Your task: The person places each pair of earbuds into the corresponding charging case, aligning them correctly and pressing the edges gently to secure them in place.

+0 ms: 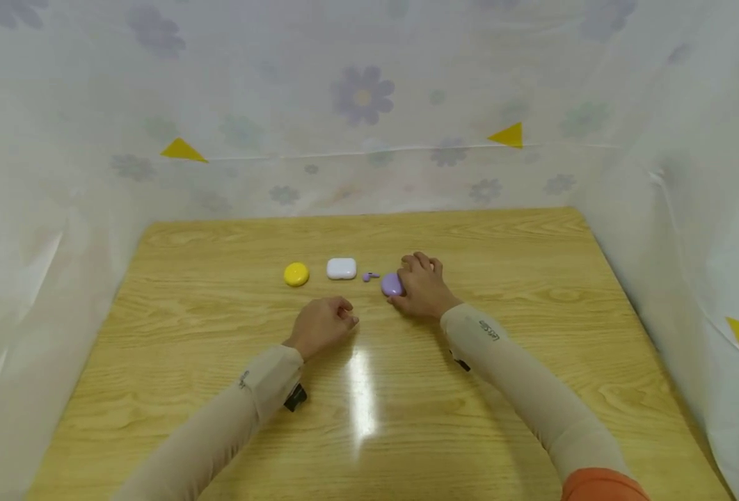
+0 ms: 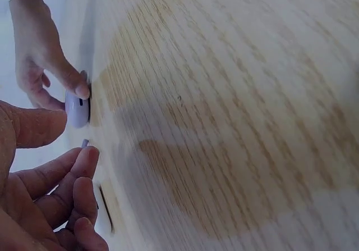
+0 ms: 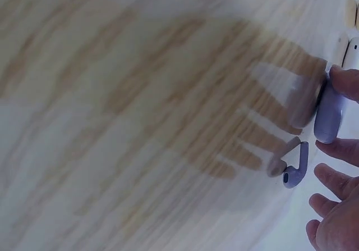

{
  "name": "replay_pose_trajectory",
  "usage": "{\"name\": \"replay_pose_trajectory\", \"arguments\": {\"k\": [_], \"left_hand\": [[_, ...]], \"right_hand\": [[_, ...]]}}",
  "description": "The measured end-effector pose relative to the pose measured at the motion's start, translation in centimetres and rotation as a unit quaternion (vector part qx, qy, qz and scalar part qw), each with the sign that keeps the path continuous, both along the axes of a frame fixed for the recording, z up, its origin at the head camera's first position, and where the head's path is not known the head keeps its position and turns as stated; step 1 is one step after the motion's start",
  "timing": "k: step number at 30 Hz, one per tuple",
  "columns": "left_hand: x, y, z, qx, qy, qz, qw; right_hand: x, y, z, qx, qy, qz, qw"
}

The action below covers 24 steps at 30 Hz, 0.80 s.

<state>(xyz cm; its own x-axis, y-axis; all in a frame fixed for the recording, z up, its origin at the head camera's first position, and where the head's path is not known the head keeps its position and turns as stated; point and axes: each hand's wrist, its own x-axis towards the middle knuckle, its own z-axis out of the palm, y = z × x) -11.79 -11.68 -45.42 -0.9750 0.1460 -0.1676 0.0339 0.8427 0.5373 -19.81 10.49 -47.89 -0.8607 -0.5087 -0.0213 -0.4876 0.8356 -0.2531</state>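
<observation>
- The right hand (image 1: 423,287) has a grasping grip: its thumb and forefinger bracket the purple case (image 1: 391,284) and touch its sides, spread about as wide as the case.
- The right hand's other fingers bend beyond the case, apart from it; in the right wrist view they hang just beside an earbud.
- The left hand (image 1: 321,325) has a released grip: it holds nothing, its fingers loosely curled and its thumb apart from them, with a clear gap between.
- Whether the left hand touches the bench (image 1: 501,417) I cannot tell; it is nearer the person than the row of things.
- The purple case is the right-hand end of that row, at the bench surface; whether it rests there or is slightly raised I cannot tell. The left wrist view shows a small dark slot in its side, near the right thumb.
- In the head view an earbud (image 1: 367,277) lies just left of the purple case, touched by neither hand. Whether the right wrist view shows this same one (image 3: 296,169) I cannot tell.
- Left of the earbud lies the white case (image 1: 341,268), well apart from the right hand.
- The yellow disc (image 1: 296,274) ends the row on the left, untouched.
</observation>
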Motion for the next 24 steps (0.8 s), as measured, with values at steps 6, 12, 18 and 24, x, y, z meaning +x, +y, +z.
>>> {"name": "replay_pose_trajectory", "arguments": {"k": [6,12,18,24], "left_hand": [[0.1,0.1,0.0,0.018,-0.010,0.005,0.9998],[0.4,0.2,-0.1,0.055,-0.013,0.010,0.9984],[0.3,0.8,0.1,0.138,-0.017,0.016,0.9902],[-0.2,1.7,0.7,0.210,-0.033,0.026,0.9767]], "right_hand": [[0.4,0.5,0.2,-0.016,0.010,0.001,0.9998],[1.1,1.0,0.5,-0.050,0.031,0.010,0.9982],[1.9,1.3,1.0,-0.077,0.078,0.041,0.9931],[3.1,1.4,1.8,-0.112,0.162,0.093,0.9761]]}}
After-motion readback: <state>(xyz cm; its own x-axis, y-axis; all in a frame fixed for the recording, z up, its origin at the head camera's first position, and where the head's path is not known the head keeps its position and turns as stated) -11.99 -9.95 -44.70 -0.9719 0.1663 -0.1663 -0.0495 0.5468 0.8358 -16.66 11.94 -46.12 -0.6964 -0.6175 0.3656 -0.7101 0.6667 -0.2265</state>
